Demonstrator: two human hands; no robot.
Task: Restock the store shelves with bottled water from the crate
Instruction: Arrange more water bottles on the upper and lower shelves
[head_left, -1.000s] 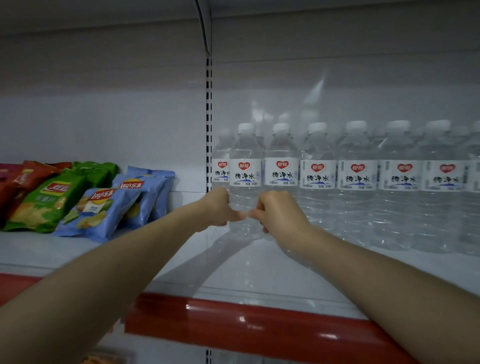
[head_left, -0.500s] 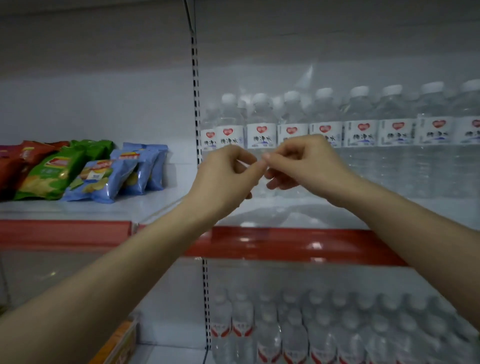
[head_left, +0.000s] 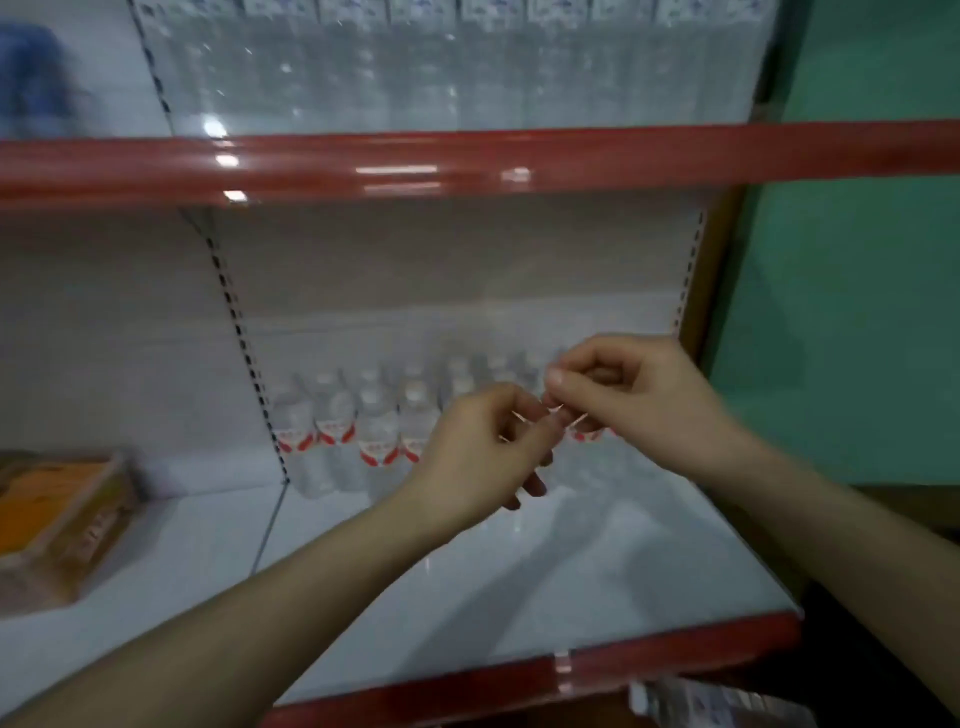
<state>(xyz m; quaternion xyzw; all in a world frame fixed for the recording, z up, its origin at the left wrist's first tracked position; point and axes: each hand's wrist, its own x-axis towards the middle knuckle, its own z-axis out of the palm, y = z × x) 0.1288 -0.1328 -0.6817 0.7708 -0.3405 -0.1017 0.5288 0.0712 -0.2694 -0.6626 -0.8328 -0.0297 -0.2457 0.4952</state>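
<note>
Both hands are out in front of the lower shelf, holding no water; the left hand and the right hand have their fingers curled, and the fingertips pinch a pale scrap between them; what it is I cannot tell. The risk is that the scrap drops in among the stock, or that a hand brought down carelessly knocks the front row over. The bottles stand at the back left of this shelf, caps up, long axis vertical, red labels facing outward. More fill the upper shelf. The crate is not clearly in view.
</note>
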